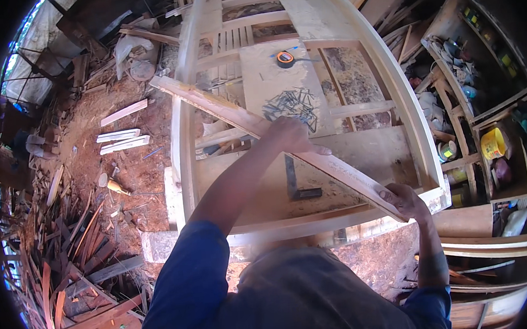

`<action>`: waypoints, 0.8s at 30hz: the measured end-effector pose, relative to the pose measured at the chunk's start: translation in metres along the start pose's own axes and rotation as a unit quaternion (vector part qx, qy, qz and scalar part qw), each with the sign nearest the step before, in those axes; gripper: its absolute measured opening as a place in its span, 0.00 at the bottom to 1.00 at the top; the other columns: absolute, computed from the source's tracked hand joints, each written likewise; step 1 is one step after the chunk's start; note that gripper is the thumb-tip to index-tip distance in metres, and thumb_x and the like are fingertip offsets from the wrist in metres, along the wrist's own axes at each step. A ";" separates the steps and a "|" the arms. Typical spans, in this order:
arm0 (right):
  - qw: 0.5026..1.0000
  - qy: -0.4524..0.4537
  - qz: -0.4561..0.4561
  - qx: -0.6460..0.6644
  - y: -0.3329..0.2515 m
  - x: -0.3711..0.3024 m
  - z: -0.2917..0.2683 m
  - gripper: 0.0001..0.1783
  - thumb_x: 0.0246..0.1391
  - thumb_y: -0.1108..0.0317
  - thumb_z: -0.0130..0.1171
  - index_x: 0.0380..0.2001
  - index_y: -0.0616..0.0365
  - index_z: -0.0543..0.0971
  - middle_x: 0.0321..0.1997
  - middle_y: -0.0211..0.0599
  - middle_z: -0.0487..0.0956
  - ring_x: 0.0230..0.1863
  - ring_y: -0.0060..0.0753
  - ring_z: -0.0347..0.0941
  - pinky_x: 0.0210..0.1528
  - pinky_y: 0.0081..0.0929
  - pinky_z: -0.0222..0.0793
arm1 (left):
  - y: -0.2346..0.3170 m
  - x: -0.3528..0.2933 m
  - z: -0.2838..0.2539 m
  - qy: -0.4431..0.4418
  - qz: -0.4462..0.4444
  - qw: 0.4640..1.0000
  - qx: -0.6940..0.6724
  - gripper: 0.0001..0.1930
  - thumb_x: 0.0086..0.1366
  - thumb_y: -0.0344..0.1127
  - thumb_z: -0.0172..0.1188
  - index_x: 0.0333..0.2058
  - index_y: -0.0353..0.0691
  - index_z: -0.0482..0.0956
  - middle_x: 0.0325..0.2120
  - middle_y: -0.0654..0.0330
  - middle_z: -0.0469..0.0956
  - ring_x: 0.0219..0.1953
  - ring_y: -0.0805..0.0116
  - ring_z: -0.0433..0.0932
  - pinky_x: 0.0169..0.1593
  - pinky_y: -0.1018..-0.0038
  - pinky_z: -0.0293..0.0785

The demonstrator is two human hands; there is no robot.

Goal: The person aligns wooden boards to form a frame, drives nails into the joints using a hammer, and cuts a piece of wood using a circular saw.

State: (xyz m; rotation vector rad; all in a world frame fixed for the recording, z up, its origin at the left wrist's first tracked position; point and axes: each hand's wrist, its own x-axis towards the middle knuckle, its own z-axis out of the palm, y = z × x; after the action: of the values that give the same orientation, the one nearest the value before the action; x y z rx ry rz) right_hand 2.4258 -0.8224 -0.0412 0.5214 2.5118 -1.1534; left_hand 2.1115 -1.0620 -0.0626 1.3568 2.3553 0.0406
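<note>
A long wooden board [210, 103] lies slantwise over a large wooden frame [183, 139], from the far left down to the near right. Around the board's middle, my left hand [290, 136] is closed, its fingers partly hidden by the back of the hand. My right hand [400, 201] grips the board's near right end, thumb on top. Just beyond my left hand a heap of nails [290, 106] rests on a flat panel [257, 67]. A dark metal try square [293, 184] lies below the board, between my two hands. Farther off sits an orange and black tape measure [285, 58].
Short wood strips [124, 136] and a yellow-handled tool [117, 187] lie on the dirt floor at left. A pile of scrap wood [86, 256] is at the lower left. Cluttered shelves [477, 119] with a yellow container [492, 143] stand along the right.
</note>
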 end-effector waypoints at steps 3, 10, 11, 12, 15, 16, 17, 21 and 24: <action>0.999 -0.002 0.030 -0.046 -0.014 -0.001 0.000 0.40 0.62 0.32 0.54 0.47 0.66 0.82 0.36 0.55 0.83 0.39 0.44 0.82 0.43 0.39 0.73 | -0.003 -0.002 0.003 0.036 -0.009 0.999 -0.027 0.52 0.47 0.85 0.56 0.38 0.31 0.86 0.37 0.42 0.84 0.43 0.44 0.84 0.48 0.56 0.79; 0.998 0.025 -0.019 -0.059 0.001 0.001 0.005 0.36 0.64 0.37 0.56 0.47 0.65 0.83 0.39 0.55 0.84 0.41 0.47 0.83 0.44 0.40 0.74 | -0.001 -0.020 -0.019 -0.038 -0.022 0.998 -0.034 0.55 0.46 0.88 0.52 0.38 0.31 0.87 0.39 0.44 0.85 0.47 0.49 0.83 0.55 0.57 0.75; 0.997 0.041 -0.048 -0.044 0.010 -0.002 0.001 0.34 0.64 0.39 0.57 0.47 0.64 0.83 0.40 0.54 0.85 0.42 0.47 0.83 0.45 0.40 0.75 | 0.000 -0.018 -0.020 -0.025 -0.015 0.999 -0.034 0.55 0.46 0.88 0.52 0.38 0.31 0.87 0.39 0.44 0.85 0.47 0.49 0.83 0.55 0.57 0.75; 0.997 0.062 -0.047 -0.018 0.009 -0.005 -0.007 0.32 0.64 0.41 0.59 0.48 0.63 0.83 0.43 0.50 0.85 0.45 0.44 0.82 0.48 0.39 0.75 | 0.002 -0.017 -0.017 -0.015 -0.007 0.999 -0.037 0.54 0.47 0.88 0.52 0.37 0.32 0.87 0.39 0.43 0.85 0.47 0.49 0.83 0.55 0.56 0.75; 0.983 0.183 -0.009 0.034 0.044 -0.008 -0.022 0.34 0.64 0.38 0.58 0.52 0.62 0.83 0.45 0.46 0.85 0.47 0.36 0.78 0.51 0.36 0.74 | -0.017 0.019 0.023 0.056 0.063 0.996 -0.037 0.52 0.47 0.88 0.53 0.35 0.34 0.88 0.36 0.44 0.85 0.45 0.49 0.84 0.51 0.56 0.78; 0.989 0.134 0.059 0.012 0.028 -0.009 -0.039 0.37 0.64 0.38 0.57 0.55 0.65 0.80 0.45 0.40 0.83 0.52 0.29 0.74 0.58 0.33 0.68 | -0.017 0.021 0.022 0.020 0.039 0.999 -0.033 0.51 0.47 0.87 0.53 0.33 0.34 0.88 0.34 0.45 0.85 0.42 0.49 0.85 0.48 0.57 0.78; 0.986 0.151 0.074 0.008 0.051 -0.013 -0.045 0.38 0.64 0.37 0.56 0.55 0.65 0.80 0.46 0.41 0.84 0.52 0.31 0.76 0.59 0.32 0.67 | -0.013 0.018 0.013 -0.018 0.030 0.999 -0.026 0.50 0.47 0.87 0.54 0.31 0.34 0.87 0.32 0.46 0.85 0.39 0.49 0.85 0.45 0.57 0.79; 0.978 0.191 0.038 -0.070 0.043 -0.036 -0.061 0.30 0.64 0.40 0.57 0.49 0.58 0.83 0.41 0.52 0.84 0.46 0.47 0.80 0.50 0.39 0.72 | 0.007 0.006 -0.001 -0.008 -0.012 1.000 -0.002 0.51 0.49 0.85 0.54 0.29 0.28 0.85 0.30 0.37 0.83 0.38 0.46 0.85 0.45 0.55 0.78; 0.976 0.210 0.034 -0.040 0.050 -0.056 -0.060 0.27 0.66 0.44 0.54 0.45 0.61 0.83 0.37 0.49 0.83 0.41 0.43 0.80 0.46 0.39 0.72 | 0.012 0.007 -0.004 -0.002 -0.010 1.000 0.023 0.52 0.50 0.85 0.53 0.31 0.27 0.85 0.33 0.34 0.83 0.41 0.43 0.84 0.48 0.53 0.77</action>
State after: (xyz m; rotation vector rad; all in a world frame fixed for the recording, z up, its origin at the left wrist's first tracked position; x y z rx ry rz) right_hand 2.4894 -0.7567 -0.0125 0.9036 2.8498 -0.9951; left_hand 2.1168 -1.0488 -0.0590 1.3542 2.3793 -0.0235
